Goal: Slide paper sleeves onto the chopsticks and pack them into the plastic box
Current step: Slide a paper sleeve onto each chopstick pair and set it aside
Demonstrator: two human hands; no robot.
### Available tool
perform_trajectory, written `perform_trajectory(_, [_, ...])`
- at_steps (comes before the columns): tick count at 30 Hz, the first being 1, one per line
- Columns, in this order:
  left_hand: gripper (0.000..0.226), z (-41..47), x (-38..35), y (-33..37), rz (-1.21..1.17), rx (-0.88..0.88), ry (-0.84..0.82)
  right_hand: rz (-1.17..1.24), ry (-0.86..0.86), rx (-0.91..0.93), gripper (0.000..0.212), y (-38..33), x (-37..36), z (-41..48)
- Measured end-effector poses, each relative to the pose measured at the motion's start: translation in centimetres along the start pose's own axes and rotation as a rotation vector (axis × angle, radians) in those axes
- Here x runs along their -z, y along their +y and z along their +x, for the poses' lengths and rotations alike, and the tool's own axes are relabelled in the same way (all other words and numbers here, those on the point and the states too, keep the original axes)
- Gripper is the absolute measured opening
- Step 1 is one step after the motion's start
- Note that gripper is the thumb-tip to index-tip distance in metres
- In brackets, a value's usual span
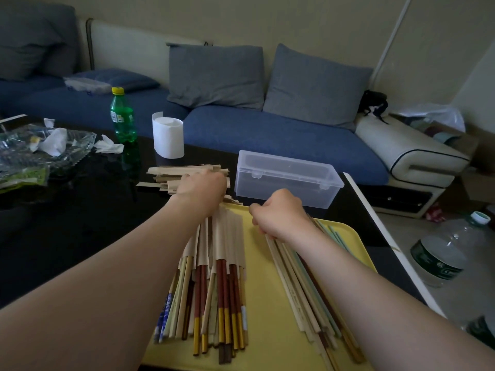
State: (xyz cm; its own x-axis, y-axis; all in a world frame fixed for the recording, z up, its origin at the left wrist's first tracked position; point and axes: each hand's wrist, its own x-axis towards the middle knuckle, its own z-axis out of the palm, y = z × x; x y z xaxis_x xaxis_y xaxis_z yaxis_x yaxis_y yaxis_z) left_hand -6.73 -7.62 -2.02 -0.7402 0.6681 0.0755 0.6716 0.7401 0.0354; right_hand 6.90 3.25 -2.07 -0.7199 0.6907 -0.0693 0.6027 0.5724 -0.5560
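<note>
Left hand lies on the loose sleeves, fingers hidden; right hand grips bare chopsticks on the yellow tray. The closed box stands just beyond.

**Dim room, blue sofa**

The sofa, with a cream armrest, runs along a plain beige wall. Two grey cushions lean against its back. A white conduit climbs the wall at right. A glossy black tabletop stands before the sofa; pale floor shows at right.
</note>
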Motion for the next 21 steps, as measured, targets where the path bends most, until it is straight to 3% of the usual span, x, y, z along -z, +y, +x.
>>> perform_trajectory(5, [0.017, -0.5, 0.5, 0.4, 0.001, -0.075, 0.141, -0.031, -0.032, -0.02, 0.025, -0.1, 1.3, -0.4])
perform_trajectory(10, [0.014, -1.0, 1.2, 1.3, -0.113, -0.115, 0.235, -0.262, -0.304, -0.087, 0.011, 0.0, 3.8, -2.6])
perform_trajectory(13, [0.026, -1.6, 0.9, 1.1, -0.11, -0.092, 0.176, -0.27, -0.365, -0.131, 0.019, 0.0, 4.1, -3.3])
perform_trajectory(17, [0.03, -2.2, 0.2, 0.5, -0.067, -0.029, -0.053, -0.264, -0.358, -0.131, 0.026, 0.0, 4.2, -4.3])
perform_trajectory(21, [0.029, -2.1, 0.4, 0.7, -0.011, -0.014, -0.038, -0.286, -0.327, -0.138, 0.039, -0.3, 3.9, -4.6])
